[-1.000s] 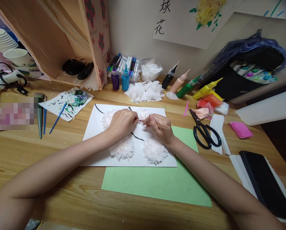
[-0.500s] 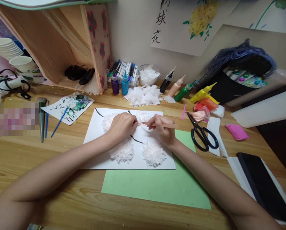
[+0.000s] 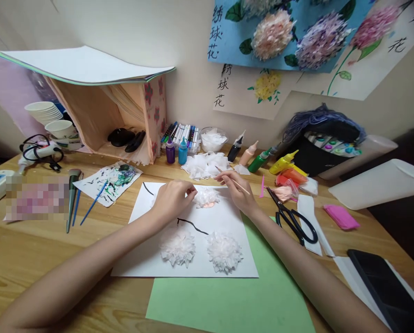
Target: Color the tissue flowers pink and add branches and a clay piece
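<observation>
My right hand (image 3: 240, 190) is closed around a thin wooden stick (image 3: 240, 186), whose tip points at the front of a pile of white tissue-paper pieces (image 3: 203, 165). My left hand (image 3: 174, 196) hovers over the white sheet (image 3: 137, 249) with thumb and fingers pinched together; anything between them is too small to make out. Right of its fingertips, a half-covered tissue flower (image 3: 207, 196) has a bare peach patch at its lower edge. Two full, ruffled white flowers (image 3: 225, 252) are on the sheet's lower half, beside a painted black line (image 3: 193, 223). My left hand hides part of another flower.
Green paper (image 3: 228, 300) lies under the sheet. To the right are black scissors (image 3: 293, 222), a pink packet (image 3: 341, 216) and a black phone (image 3: 380, 286). Paint bottles (image 3: 257, 163) stand behind; brushes (image 3: 94, 203) and a paint-smeared paper (image 3: 113, 182) lie left.
The view has tilted up. My right hand has moved with the stick from the peach patch toward the tissue pile. My left fingers have drawn back from the patch, which now shows.
</observation>
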Available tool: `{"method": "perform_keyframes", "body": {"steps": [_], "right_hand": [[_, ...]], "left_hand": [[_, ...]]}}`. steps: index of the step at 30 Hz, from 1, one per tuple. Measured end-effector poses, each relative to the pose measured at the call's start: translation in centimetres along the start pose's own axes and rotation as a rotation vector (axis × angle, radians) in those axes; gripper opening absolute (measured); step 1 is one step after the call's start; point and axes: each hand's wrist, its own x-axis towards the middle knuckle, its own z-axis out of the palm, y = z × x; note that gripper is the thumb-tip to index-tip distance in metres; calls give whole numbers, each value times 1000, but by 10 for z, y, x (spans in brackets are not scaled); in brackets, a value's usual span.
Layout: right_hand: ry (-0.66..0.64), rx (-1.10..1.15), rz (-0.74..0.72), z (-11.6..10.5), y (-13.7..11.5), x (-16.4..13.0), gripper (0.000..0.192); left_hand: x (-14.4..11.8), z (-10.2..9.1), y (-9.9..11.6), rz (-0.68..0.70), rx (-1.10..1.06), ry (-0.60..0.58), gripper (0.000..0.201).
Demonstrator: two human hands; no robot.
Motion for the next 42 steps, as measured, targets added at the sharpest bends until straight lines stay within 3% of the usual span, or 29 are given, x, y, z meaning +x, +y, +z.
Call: {"method": "perform_keyframes", "body": {"steps": [5,8,13,21,27,32,37,42], "right_hand": [[-167,-367,-279,12,14,25,5],[-181,-463,-327,21,22,35,11],[-45,-443,-290,19,17,35,13],[139,-43,-25,6,-5,8,7],[80,202,123,2,-19,-17,8],[-7,267,143,2,-24,-38,10],[-38,212,130,6,-20,-47,8],[39,87,78,5,-19,-53,14]], "left_hand": [[-2,3,0,-1,-8,-29,21],[-3,3,1,0,-9,-38,21],[-3,3,1,-2,-22,-4,21],[-4,8,1,67,-55,96,15],[-6,15,4,247,-120,218,30],[-9,16,10,292,-241,125,12],[-15,20,13,234,-271,26,11],[-18,29,13,198,-193,0,13]]}}
